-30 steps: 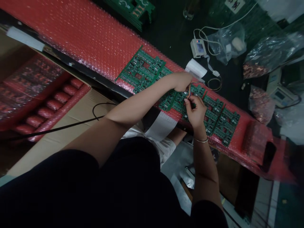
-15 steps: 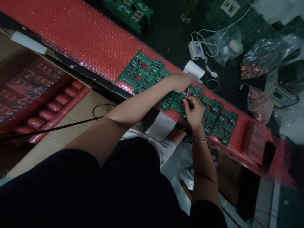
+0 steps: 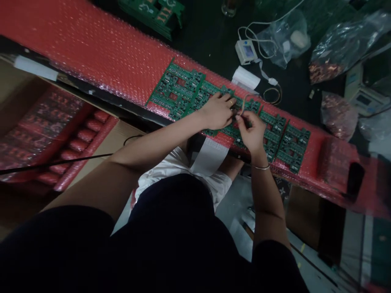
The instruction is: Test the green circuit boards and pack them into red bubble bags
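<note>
A row of green circuit boards (image 3: 177, 87) lies on red bubble wrap. My left hand (image 3: 217, 112) rests palm down on a middle board, its fingers stretched out and a ring on one of them. Close beside it, my right hand (image 3: 253, 129) pinches the end of a thin wire cable (image 3: 243, 103) between thumb and fingertip, low over the board. The plug end is hidden by my fingers. From there the cable runs back to a coil and a white connector (image 3: 273, 81), joined to a small white meter with a screen (image 3: 246, 51).
Red bubble wrap (image 3: 100, 49) covers the bench's front edge. Behind it stand stacked green boards (image 3: 155, 16), a white roll (image 3: 246, 78), a glass (image 3: 229, 7) and bags of copper-coloured parts (image 3: 339, 116). An open carton (image 3: 91, 162) with red-wrapped goods sits at lower left.
My left hand has drawn back from the cable toward the left and now lies flatter on the board. My right hand stays at the cable's end. The whole view has shifted slightly.
</note>
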`<state>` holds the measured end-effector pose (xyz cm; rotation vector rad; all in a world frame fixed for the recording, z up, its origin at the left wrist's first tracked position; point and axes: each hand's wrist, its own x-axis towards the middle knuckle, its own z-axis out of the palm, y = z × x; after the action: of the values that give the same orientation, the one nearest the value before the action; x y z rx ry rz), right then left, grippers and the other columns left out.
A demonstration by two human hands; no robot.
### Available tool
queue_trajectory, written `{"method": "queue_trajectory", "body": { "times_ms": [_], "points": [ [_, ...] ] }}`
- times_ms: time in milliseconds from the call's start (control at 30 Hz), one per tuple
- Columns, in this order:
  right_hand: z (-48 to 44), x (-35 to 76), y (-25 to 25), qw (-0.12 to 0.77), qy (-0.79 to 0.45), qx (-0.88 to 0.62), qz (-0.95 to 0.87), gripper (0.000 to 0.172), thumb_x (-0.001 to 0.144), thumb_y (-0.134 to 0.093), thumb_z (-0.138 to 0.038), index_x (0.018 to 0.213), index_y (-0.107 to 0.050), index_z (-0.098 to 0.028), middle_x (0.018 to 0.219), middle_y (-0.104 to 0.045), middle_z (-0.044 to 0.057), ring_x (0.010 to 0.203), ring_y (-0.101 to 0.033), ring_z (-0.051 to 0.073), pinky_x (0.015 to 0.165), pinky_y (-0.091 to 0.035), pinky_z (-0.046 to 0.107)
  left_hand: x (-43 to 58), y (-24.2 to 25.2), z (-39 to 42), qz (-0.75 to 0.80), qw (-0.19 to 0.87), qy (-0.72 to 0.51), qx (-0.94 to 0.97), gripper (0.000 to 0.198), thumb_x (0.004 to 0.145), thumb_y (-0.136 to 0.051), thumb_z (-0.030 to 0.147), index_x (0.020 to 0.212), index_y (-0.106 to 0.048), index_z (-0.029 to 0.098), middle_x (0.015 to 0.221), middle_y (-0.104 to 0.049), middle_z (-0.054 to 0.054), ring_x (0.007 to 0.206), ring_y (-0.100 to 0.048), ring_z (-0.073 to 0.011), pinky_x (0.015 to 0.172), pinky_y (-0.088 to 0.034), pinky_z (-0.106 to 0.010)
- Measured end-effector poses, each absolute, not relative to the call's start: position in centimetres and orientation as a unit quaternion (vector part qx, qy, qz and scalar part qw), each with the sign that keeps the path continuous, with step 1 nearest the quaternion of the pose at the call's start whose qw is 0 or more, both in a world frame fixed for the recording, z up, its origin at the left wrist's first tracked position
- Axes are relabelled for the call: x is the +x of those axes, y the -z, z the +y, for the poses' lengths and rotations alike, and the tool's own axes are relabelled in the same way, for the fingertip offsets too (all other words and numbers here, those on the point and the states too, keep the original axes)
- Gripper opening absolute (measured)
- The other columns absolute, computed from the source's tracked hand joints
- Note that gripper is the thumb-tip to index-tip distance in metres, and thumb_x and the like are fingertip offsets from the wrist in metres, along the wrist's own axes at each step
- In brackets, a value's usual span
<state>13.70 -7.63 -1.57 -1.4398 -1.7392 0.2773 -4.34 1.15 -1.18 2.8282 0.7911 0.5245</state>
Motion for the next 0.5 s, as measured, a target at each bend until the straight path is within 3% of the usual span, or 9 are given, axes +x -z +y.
{"method": "queue_trajectory", "body": {
  "times_ms": [200,367,500],
  "points": [
    [-8.5,15.2,1.2,0.501,-0.096,-0.618,-0.598,0.034,0.099,-0.059,-0.055,0.100,-0.069,-0.023,0.095,-0.072,0.004,0.087,-0.069,0.018,0.085,-0.057,0.036,-5.9,0.3,-2.6,0.268,0.127,-0.202,0.933,0.048,0.102,-0.050,0.030,0.146,-0.059,0.012,0.152,-0.055,-0.019,0.143,-0.045,-0.0375,0.114,-0.037,-0.057],
    [-10.0,17.3,1.1,0.559,-0.083,-0.652,-0.505,0.039,0.092,-0.065,-0.060,0.093,-0.068,-0.021,0.084,-0.069,0.002,0.080,-0.066,0.017,0.079,-0.056,0.034,-7.7,2.5,-10.7,0.212,0.141,-0.278,0.926,0.041,0.106,-0.045,0.028,0.138,-0.063,0.009,0.144,-0.064,-0.016,0.139,-0.055,-0.0305,0.115,-0.045,-0.050],
    [-11.9,16.2,0.8,0.596,-0.094,-0.669,-0.434,0.042,0.085,-0.067,-0.062,0.084,-0.066,-0.020,0.079,-0.069,0.002,0.073,-0.062,0.015,0.074,-0.054,0.031,-7.2,4.7,-12.6,0.207,0.055,-0.266,0.940,0.052,0.108,-0.042,0.033,0.150,-0.051,0.003,0.159,-0.051,-0.019,0.152,-0.044,-0.0299,0.124,-0.039,-0.047]
  ]
}}
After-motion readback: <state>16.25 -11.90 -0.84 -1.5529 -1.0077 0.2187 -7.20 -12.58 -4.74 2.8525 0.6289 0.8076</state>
